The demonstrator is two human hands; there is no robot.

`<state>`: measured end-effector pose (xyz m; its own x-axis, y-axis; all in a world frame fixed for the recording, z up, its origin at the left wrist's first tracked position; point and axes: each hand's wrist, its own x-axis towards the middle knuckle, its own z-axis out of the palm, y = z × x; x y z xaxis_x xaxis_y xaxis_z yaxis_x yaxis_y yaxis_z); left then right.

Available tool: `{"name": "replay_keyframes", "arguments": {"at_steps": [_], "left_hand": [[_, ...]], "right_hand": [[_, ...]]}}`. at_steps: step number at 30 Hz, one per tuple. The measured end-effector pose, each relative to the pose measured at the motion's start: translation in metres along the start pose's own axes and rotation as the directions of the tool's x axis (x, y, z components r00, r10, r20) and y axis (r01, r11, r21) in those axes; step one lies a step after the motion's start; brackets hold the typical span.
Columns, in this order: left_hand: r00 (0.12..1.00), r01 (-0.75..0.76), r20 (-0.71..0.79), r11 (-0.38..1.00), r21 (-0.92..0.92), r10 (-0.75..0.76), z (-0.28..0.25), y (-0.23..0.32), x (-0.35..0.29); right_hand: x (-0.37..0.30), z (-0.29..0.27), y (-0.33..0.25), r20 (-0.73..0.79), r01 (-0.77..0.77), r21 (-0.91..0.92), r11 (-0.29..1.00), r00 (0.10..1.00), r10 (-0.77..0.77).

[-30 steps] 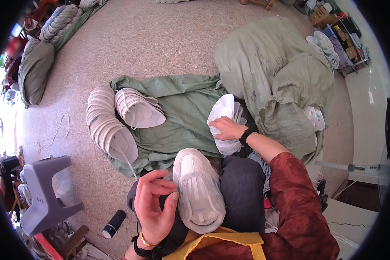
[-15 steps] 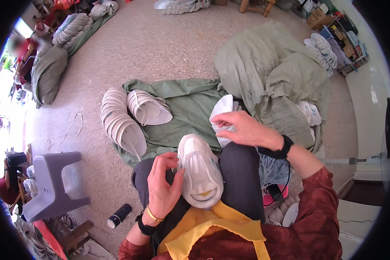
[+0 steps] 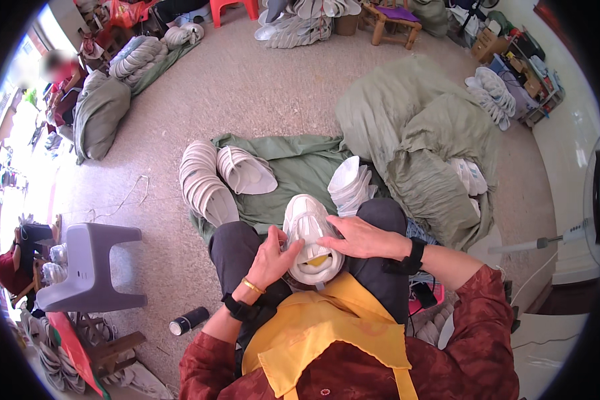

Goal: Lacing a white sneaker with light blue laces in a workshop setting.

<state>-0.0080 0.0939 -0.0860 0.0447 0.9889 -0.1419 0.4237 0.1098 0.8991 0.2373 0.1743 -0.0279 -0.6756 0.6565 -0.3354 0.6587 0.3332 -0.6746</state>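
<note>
A white shoe upper sits between my knees above the yellow apron, toe pointing away, with a yellow patch showing in its opening. Its left side is held by my left hand, fingers bent along the edge and thumb lying on top. My right hand grips the opposite side, its thumb also over the top near the opening. What the fingers press on underneath is hidden. Just beyond my right knee stands a stack of white shoe pieces on a green cloth.
Nested stacks of white uppers lie on the cloth's left side. A big green sack slumps at right, near a fan. At left are a grey plastic stool and a dark cylinder. Another person sits far left.
My right hand has come back from the stack beyond my right knee to the shoe upper. The left hand has closed onto the upper's side. The view has shifted slightly.
</note>
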Motion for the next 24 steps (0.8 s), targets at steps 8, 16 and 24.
{"name": "replay_keyframes", "arguments": {"at_steps": [8,16,24], "left_hand": [[0.975,0.214,0.088,0.968,-0.134,-0.204,0.004,-0.011,0.008],[0.982,0.185,0.076,0.95,-0.253,-0.171,0.0,-0.003,0.002],[0.985,-0.162,-0.064,0.987,-0.013,0.16,0.006,0.026,-0.038]], "right_hand": [[0.006,0.005,0.005,0.133,-0.162,0.06,0.985,0.979,0.153],[-0.014,0.011,-0.007,0.054,-0.1,0.153,0.983,0.994,0.093],[-0.055,0.026,-0.018,-0.124,0.158,-0.107,0.982,0.977,-0.171]]}}
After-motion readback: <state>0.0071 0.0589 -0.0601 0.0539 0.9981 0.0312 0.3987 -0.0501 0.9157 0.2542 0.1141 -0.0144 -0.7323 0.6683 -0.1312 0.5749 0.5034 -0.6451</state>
